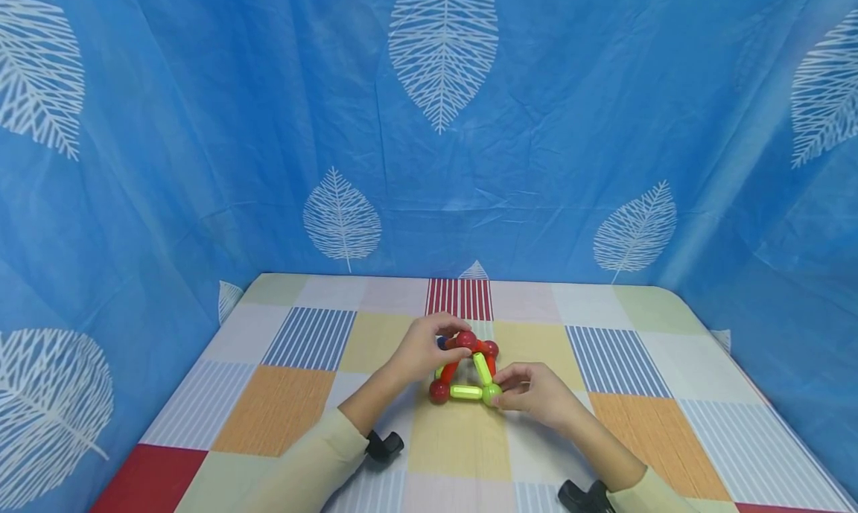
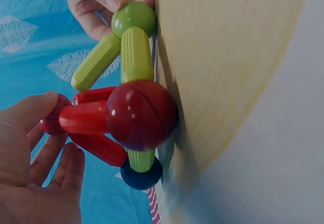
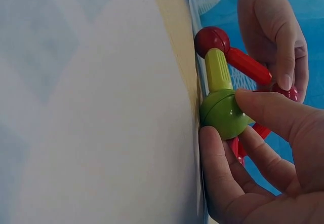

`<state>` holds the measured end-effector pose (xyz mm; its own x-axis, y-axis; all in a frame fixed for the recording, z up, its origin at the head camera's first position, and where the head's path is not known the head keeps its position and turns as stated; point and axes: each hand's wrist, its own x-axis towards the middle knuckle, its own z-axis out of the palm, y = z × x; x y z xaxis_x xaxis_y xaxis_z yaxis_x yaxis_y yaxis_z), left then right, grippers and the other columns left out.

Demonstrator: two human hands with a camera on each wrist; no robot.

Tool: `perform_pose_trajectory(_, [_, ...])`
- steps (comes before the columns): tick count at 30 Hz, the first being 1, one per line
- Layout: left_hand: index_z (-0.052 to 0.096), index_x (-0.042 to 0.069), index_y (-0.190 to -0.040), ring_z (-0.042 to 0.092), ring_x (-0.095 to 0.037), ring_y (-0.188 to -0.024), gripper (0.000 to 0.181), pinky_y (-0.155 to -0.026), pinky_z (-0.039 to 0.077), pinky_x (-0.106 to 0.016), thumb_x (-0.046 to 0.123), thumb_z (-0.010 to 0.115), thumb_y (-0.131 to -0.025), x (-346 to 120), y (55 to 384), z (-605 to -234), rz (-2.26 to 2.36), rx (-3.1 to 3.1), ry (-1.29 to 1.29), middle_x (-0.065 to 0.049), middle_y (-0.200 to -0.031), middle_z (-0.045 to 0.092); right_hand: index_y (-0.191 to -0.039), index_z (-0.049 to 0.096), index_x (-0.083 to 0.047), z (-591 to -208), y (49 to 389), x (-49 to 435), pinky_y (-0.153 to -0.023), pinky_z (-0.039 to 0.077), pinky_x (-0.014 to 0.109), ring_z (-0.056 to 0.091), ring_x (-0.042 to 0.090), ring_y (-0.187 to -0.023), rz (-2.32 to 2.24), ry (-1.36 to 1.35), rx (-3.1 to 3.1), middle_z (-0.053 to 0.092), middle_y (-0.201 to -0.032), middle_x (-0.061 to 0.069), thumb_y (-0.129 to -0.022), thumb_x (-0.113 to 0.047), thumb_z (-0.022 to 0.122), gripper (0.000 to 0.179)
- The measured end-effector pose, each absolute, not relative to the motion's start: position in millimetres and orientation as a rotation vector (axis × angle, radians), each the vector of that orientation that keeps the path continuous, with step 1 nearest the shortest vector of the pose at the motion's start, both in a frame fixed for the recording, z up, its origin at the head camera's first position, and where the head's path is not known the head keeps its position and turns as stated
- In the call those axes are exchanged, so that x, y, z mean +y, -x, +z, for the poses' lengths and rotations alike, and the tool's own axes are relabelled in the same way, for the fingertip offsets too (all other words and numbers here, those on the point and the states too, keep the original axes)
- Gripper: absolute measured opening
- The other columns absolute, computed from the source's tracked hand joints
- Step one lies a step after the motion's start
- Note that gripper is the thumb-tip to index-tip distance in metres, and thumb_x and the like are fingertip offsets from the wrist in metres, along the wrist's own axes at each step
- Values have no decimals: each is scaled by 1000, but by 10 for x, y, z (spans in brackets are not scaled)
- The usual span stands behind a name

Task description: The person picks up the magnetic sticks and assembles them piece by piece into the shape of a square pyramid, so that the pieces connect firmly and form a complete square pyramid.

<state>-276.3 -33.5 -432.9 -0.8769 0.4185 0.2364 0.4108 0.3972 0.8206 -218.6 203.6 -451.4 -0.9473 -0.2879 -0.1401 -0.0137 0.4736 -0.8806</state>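
Observation:
A frame of rods and balls, like a magnetic building toy, stands on the table. My left hand [image 1: 425,347] pinches the red ball [image 1: 466,340] at its top. With my right hand [image 1: 538,394] I hold the green ball [image 1: 491,393] at the front right corner, fingertips and thumb around it. A yellow-green rod [image 1: 465,392] joins this ball to a front red ball [image 1: 439,392]. Another yellow-green rod [image 2: 96,62] slants from the green ball; its far end shows apart from the top ball in the left wrist view. Red rods [image 2: 83,117] fan out from the top ball. A dark blue ball [image 2: 142,176] sits at the back left.
The table wears a patchwork-patterned cloth [image 1: 459,450]. Blue curtains [image 1: 536,126] with white leaf prints enclose the back and sides. Black straps [image 1: 384,447] sit at both wrists, below beige sleeves [image 1: 315,453].

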Motion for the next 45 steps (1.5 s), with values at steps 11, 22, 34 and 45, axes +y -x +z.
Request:
perform_pose_trajectory(11, [70,15,-124,67,-22,-109,39,-90,61,-37,17,83,-87,-290,2704,-4308,1389,2699,-762,-2,-120,69,-110,72,-4,-4490,2204,2037,-76,56,31,65,20,-93,-1484,257,2433,71,-101,8,-84,-18,84,32])
perform_pose_trajectory(22, [71,8,-99,60,-13,-78,20,-69,54,-22,17,83,-86,-471,2573,-4341,1248,2770,-701,-3,-88,69,-111,71,-9,-4457,2196,1951,-65,63,32,70,18,-76,-1489,220,2525,66,-98,10,-89,-22,80,27])
perform_pose_trajectory(34, [73,8,-99,58,-7,-73,15,-65,52,-18,17,80,-89,-437,2533,-4392,1160,2759,-695,4,-82,67,-109,72,-11,-4494,2213,1943,-62,61,28,69,17,-74,-1455,275,2587,68,-95,7,-89,-15,79,22])
perform_pose_trajectory(45, [70,11,-106,60,-8,-77,20,-68,55,-19,16,79,-90,-432,2559,-4337,1249,2745,-718,3,-87,69,-112,71,-6,-4471,2196,1951,-62,62,29,71,18,-74,-1492,315,2552,67,-95,11,-90,-16,79,25])
